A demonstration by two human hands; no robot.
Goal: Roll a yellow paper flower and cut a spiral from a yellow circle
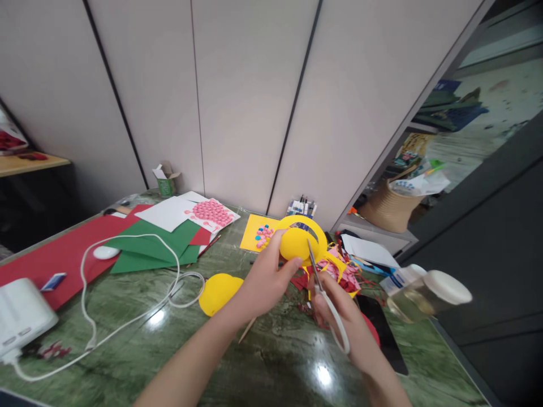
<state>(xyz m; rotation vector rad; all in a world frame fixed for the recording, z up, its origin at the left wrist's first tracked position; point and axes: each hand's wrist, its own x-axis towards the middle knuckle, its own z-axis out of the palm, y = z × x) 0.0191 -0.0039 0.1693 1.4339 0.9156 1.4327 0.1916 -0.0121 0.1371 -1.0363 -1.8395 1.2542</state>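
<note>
Between the thumb and fingers of my left hand (269,277) is a round piece of yellow paper (294,244). A yellow ring-shaped strip (320,236) curves around its upper right side. My right hand (337,302) grips scissors (335,316) with white handles, their blades pointing up at the right edge of the yellow paper. Whether the blades are parted is hard to make out. Yellow, pink and red paper scraps (345,276) lie just behind my right hand. Left of my left forearm rest yellow paper rounds (218,293) that overlap one another.
Red (80,243) and green paper (156,246) cover the left side, beside a white cable (139,311) and power bank (25,316). A lidded jar (424,297) and a dark phone (384,333) occupy the right. Pink pieces sit on a yellow sheet (250,232) at the back.
</note>
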